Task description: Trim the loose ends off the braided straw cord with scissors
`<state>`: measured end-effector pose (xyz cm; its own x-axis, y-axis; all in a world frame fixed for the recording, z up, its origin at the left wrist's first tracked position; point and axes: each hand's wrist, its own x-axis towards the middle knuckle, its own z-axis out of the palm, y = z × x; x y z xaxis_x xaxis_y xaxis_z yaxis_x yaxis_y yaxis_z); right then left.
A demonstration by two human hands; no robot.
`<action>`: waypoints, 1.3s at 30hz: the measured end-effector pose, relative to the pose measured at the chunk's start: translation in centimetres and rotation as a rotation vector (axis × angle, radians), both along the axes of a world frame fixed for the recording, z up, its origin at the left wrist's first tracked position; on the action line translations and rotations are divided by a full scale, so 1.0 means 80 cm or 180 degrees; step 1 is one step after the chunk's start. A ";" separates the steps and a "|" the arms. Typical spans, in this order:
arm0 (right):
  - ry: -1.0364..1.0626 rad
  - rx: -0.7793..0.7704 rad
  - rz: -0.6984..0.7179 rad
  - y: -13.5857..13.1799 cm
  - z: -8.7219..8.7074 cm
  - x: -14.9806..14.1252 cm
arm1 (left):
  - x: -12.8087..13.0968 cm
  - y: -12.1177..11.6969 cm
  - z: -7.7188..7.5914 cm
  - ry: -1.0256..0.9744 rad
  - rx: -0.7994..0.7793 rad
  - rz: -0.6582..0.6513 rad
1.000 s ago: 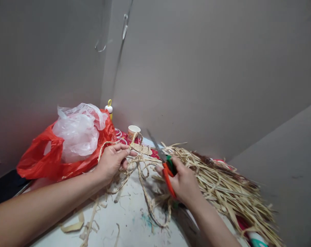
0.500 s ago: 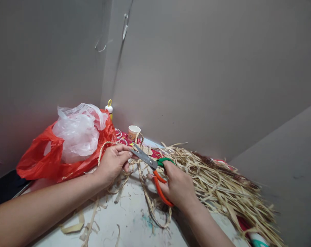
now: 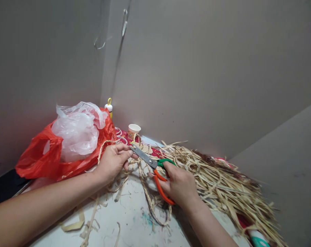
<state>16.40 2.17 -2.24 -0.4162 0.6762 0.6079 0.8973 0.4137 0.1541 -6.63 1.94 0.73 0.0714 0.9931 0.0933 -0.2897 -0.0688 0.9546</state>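
My left hand (image 3: 113,161) pinches a braided straw cord (image 3: 145,181) near a flat straw piece at the table's middle. My right hand (image 3: 179,185) grips scissors (image 3: 150,161) with one orange and one green handle. The blades point left and reach my left fingertips, at the cord. The braided cord loops down across the white table (image 3: 134,223) between both hands.
A heap of dry straw strips (image 3: 222,185) fills the right side. A red plastic bag (image 3: 55,154) with a clear bag on top sits at the left. A paper cup (image 3: 133,130) and a small bottle (image 3: 109,107) stand in the corner against grey walls.
The scissors swung from pointing up and away to pointing left, with the blades brought to the cord at my left fingertips. My left hand stayed in place.
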 end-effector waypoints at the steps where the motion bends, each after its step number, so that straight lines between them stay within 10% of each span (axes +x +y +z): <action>1: -0.0011 0.0022 0.0009 0.000 0.000 0.000 | 0.000 0.000 0.000 0.0023 0.0000 0.0007; 20: 0.0165 -0.0082 0.0033 -0.001 0.005 0.003 | -0.003 0.008 -0.007 -0.0031 -0.0070 0.0044; 32: 0.4257 -0.2200 0.0719 -0.021 0.029 -0.048 | 0.005 -0.011 -0.008 0.0134 -0.0239 -0.0923; 39: 0.4853 -0.2261 0.1076 -0.034 0.029 -0.063 | 0.012 -0.031 -0.007 0.0868 0.0191 -0.1301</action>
<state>11.32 -0.55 0.05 0.0397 0.9785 0.2026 -0.0872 0.2054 -0.9748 -5.67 -0.53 0.21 0.4837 0.8722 0.0730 -0.0446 -0.0588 0.9973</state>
